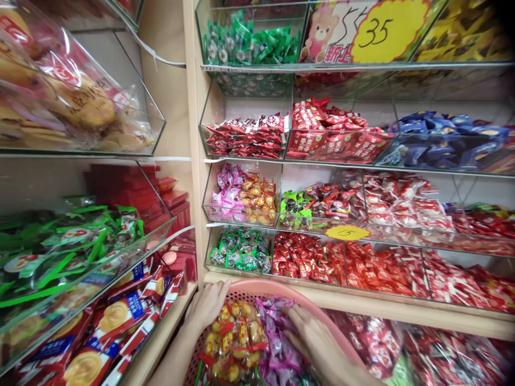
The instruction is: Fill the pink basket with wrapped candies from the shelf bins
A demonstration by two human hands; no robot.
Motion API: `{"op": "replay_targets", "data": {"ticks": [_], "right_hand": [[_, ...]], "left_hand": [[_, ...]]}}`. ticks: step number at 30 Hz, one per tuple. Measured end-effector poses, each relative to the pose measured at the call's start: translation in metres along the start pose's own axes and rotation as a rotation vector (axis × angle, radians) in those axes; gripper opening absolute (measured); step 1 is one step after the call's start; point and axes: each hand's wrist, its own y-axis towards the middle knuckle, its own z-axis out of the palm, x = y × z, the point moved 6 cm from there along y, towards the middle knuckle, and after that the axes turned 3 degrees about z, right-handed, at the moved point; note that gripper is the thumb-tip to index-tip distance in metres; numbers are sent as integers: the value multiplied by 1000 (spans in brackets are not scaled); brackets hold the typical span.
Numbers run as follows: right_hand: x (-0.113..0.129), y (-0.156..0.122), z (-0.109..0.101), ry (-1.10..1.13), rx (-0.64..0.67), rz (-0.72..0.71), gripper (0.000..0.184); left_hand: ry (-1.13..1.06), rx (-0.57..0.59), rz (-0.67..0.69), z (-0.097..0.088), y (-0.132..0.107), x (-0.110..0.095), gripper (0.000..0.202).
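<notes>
At the bottom of the head view is a pink plastic basket point(273, 285) with a perforated wall. Inside it, gold-and-red wrapped candies point(237, 335) lie on the left and purple-wrapped candies point(279, 348) on the right. My left hand point(207, 306) is closed over the basket's left rim. My right hand point(308, 329) reaches into the basket from the right, its fingers stretched out against the purple candies. Its fingertips are partly hidden among the wrappers, and I see nothing held in them.
Beyond the basket rise shelves of clear bins, including green candies point(241, 249), red candies point(308, 257) and blue packets point(446, 139). A yellow price tag point(348, 232) hangs on one bin. Clear bins of packaged snacks point(116, 316) line the left; bagged sweets point(454, 348) lie below right.
</notes>
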Motion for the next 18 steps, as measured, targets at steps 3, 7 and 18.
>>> {"op": "replay_targets", "data": {"ticks": [3,7,18], "right_hand": [[-2,4,7,-57,35,18,38],[-2,3,14,-105,44,-18,36],[20,26,-54,410,-168,-3,24]], "left_hand": [[12,-12,4,0,1,1,61],[9,-27,3,0,3,3,62],[16,-21,11,0,1,2,61]]}}
